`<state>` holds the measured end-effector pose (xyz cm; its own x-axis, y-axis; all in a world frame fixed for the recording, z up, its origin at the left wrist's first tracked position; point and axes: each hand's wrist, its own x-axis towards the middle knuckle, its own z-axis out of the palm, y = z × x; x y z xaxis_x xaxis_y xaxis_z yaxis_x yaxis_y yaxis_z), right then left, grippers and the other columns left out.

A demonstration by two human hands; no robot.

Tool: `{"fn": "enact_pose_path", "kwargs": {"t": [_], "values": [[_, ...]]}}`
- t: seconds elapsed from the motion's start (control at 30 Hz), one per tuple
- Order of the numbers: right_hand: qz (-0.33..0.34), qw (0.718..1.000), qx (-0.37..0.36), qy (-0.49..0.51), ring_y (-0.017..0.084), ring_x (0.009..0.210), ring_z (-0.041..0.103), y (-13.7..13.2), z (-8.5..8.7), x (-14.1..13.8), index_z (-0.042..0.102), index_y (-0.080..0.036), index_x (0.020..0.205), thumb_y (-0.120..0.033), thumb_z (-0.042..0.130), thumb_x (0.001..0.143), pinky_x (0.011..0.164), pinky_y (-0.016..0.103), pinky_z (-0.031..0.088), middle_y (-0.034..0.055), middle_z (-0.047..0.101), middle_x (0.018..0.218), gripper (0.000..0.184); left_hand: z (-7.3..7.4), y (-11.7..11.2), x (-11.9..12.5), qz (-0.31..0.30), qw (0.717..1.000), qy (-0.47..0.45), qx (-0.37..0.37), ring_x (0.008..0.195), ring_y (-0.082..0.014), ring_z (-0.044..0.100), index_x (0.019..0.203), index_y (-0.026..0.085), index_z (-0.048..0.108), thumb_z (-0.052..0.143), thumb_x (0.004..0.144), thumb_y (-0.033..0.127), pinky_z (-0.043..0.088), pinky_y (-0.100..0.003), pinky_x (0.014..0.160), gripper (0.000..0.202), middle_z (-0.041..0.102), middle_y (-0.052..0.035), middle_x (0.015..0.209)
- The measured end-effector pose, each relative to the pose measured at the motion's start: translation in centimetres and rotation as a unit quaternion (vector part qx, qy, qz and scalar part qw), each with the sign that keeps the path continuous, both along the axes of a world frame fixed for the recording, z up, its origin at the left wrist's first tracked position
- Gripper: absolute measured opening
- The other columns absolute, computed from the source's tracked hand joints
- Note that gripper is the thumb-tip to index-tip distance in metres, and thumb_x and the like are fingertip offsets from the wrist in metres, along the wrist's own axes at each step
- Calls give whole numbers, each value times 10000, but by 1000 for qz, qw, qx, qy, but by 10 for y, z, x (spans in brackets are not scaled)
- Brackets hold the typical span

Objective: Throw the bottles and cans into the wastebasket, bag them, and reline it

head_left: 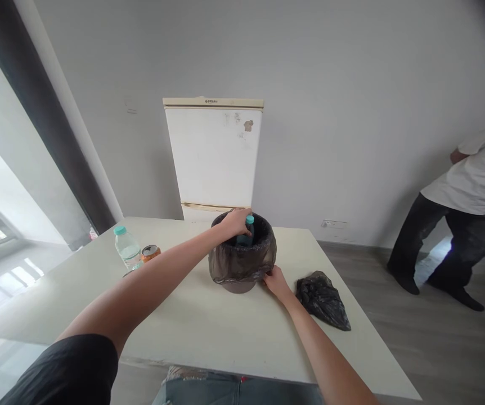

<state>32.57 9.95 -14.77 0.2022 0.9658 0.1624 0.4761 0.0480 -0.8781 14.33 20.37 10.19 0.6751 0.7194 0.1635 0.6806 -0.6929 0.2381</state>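
A small trash bin stands on the table, lined with a thin black garbage bag folded down over its rim. My left hand reaches over the bin's mouth, its fingers closed around the upper part of a plastic bottle with a teal cap. The bottle's lower part sits inside the bin, partly hidden by the bag. At the bin's lower right, my right hand pinches the hanging edge of the bag. Its fingertips are partly covered.
A clear bottle with a teal cap and an orange can stand on the left, beside items my left arm hides. A crumpled black bag lies on the right of the white table. Behind are a fridge and a person.
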Motion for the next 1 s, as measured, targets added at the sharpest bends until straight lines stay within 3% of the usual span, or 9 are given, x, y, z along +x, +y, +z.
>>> {"fn": "enact_pose_path", "kwargs": {"t": [0.13, 0.33, 0.53, 0.77, 1.0], "values": [[2, 1000, 2, 3, 194, 612, 549, -2, 3, 0, 625, -190, 711, -351, 543, 762, 583, 286, 407, 24, 605, 555, 188, 2, 7, 3, 3, 998, 68, -13, 1176, -325, 693, 1258, 227, 676, 970, 589, 335, 572, -356, 935, 738, 738, -104, 1267], [8, 1000, 9, 8, 196, 614, 553, -3, 3, 0, 614, -192, 747, -326, 525, 765, 596, 293, 412, 25, 615, 587, 162, 4, 8, 8, -15, 992, 126, 2, 1247, -329, 673, 1322, 194, 672, 971, 599, 308, 545, -345, 1017, 791, 711, -127, 1359], [15, 1000, 18, 4, 178, 591, 532, 0, 1, 0, 576, -203, 745, -307, 492, 754, 598, 287, 398, 3, 596, 599, 134, 6, 7, 13, -33, 984, 178, 2, 1128, -322, 724, 1203, 172, 739, 901, 653, 255, 569, -362, 981, 579, 766, -136, 1225], [16, 1000, 16, 3, 182, 605, 531, -1, 2, -1, 574, -204, 750, -302, 497, 756, 592, 281, 388, 3, 596, 596, 125, 10, 6, 15, -36, 989, 140, 26, 1179, -297, 701, 1129, 224, 748, 855, 659, 195, 547, -344, 1020, 483, 761, -97, 1241], [13, 1000, 11, 7, 189, 617, 541, -3, 4, -1, 559, -210, 747, -335, 512, 771, 600, 286, 406, 0, 575, 586, 136, 14, 6, 7, -29, 996, 88, 13, 1080, -288, 725, 1070, 201, 744, 849, 606, 131, 550, -321, 943, 481, 776, -96, 1163]]}}
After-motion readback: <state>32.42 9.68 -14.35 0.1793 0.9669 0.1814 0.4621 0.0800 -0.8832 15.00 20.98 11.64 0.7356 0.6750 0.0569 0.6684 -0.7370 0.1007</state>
